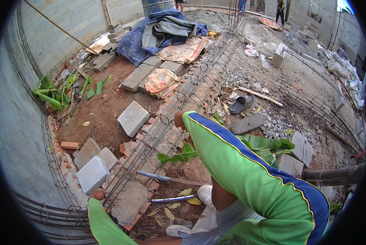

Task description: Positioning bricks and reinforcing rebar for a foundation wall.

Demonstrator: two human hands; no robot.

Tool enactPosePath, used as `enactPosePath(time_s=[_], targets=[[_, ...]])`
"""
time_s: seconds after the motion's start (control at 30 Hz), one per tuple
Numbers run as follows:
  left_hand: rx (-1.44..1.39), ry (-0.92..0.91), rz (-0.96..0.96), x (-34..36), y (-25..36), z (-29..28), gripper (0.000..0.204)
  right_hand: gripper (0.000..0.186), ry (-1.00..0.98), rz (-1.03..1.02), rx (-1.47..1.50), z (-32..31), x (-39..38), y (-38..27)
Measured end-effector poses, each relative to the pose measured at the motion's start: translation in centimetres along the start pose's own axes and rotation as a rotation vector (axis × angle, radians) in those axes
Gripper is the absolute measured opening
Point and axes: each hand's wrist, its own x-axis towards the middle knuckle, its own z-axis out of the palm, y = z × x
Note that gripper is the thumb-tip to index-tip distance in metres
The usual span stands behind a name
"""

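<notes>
A long rebar cage [144, 141] of thin steel bars and wire stirrups runs from near left to far right over a low brick footing [128, 188]. My left hand [97, 194], fingers curled, is closed on the cage's near end, beside a pale concrete block [92, 174]. Farther along, my right hand [180, 121] looks closed on the cage's bars; the green sleeve hides part of it. Between my arms, a blue-grey bar [152, 176] lies across the footing's edge. Closer to me is a thin blue and white rod [172, 199] on leaf-strewn soil.
More rebar [48, 212] curves along the grey wall [22, 122] at left. Concrete blocks [134, 118] and a blue tarp [136, 43] lie beyond. Right of the footing are a dark sandal [241, 103], a grey sole [249, 123], gravel and banana leaves [266, 143]. A person [280, 12] stands far off.
</notes>
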Motion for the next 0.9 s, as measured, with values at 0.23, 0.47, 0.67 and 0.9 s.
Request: enactPosePath(time_s=[0.23, 0.47, 0.67, 0.9], targets=[[-0.020, -0.012, 0.015, 0.2, 0.1, 0.1, 0.034, 0.048, 0.006, 0.005, 0.059, 0.1, 0.4, 0.0], [-0.039, -0.026, -0.039, -0.4, 1.0, -0.3, 0.036, 0.046, -0.029, 0.095, 0.225, 0.5, 1.1, 0.5], [-0.105, 0.003, -0.086, -0.9, 1.8, -0.4, 0.039, 0.045, -0.054, 0.355, 0.761, 0.5, 1.3, 0.1], [-0.291, 0.124, -0.138, -1.6, 1.3, 0.2, 0.034, 0.043, 0.024, 0.639, 1.380, -0.3, 0.6, 0.5]])
